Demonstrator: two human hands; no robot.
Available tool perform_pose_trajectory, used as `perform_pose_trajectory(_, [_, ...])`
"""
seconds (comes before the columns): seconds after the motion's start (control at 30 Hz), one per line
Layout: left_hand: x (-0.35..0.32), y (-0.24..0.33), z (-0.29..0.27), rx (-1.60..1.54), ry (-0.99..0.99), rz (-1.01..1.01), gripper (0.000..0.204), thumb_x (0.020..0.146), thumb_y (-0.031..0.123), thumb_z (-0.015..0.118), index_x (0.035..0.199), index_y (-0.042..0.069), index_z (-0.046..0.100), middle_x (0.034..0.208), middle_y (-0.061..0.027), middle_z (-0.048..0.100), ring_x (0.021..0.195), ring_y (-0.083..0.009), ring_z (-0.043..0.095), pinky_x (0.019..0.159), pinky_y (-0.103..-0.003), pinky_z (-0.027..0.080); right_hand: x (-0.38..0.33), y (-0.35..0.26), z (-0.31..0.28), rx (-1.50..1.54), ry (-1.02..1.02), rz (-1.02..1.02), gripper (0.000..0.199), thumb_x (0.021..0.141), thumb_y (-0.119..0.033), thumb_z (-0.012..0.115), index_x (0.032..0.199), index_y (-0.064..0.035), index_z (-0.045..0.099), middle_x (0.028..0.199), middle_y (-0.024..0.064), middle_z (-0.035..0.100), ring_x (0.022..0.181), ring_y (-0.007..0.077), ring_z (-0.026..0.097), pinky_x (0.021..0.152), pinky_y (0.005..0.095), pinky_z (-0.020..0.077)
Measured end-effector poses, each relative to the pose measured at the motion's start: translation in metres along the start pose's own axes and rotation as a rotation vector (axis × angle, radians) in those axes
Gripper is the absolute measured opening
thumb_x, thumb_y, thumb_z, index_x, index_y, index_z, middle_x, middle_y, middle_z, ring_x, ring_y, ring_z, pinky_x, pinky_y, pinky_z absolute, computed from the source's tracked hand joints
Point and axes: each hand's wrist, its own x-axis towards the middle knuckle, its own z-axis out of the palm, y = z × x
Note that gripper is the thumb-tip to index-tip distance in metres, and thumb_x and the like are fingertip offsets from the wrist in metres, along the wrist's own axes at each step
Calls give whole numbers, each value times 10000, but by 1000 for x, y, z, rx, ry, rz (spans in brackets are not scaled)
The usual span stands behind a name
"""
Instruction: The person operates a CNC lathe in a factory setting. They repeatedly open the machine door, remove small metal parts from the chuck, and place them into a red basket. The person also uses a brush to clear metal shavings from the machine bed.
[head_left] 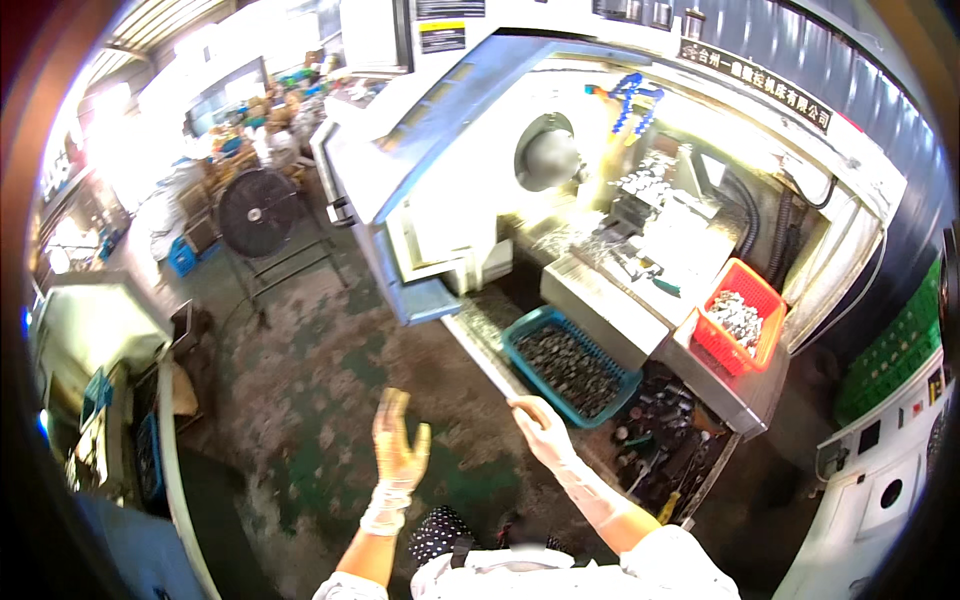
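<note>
My left hand [400,452], in a yellowish glove with a pale wrap at the wrist, hangs over the floor with fingers spread and nothing in it. To its right, my right hand [543,432] has its fingers curled together at the pale front edge [482,358] of the machine base. Whether anything small sits in those fingers is hidden. Just beyond that hand lies a teal basket [612,407] full of small dark metal parts [565,368]. An orange-red basket [716,350] with shiny metal parts [736,322] stands farther right on a metal ledge.
Ahead is an open lathe with a round, blurred chuck [547,155], blue coolant hoses [630,100] and a blue-edged door [420,300]. Loose tools [665,440] lie in a tray right of my right hand. A black fan [257,214] stands at left, green crates [890,350] at right.
</note>
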Motion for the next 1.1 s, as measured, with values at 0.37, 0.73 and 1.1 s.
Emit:
perform_pose_trajectory(0.37, [269,-110,63,-74,310,102,690,709,39,560,1274,7,164,1315,-177,165,1212,-293,188,988,-371,157,425,9,-86,193,725,-202,148,774,-130,538,863,-18,573,712,11,535,621,94,457,598,201,385])
perform_pose_trajectory(0.73, [220,-241,139,-416,310,101,550,726,1,505,1194,-47,220,1227,-257,226,1063,-306,351,861,-371,323,548,40,-209,41,1104,-54,192,694,-208,574,635,-27,556,557,1,498,469,78,418,439,230,343])
perform_pose_trajectory(1.1, [216,-271,148,-95,567,388,335,677,-3,601,950,-120,445,923,-214,515,765,-229,502,675,-334,432,540,26,-184,119,1111,-6,225,705,-282,576,643,-76,513,610,5,486,537,107,459,460,232,388])
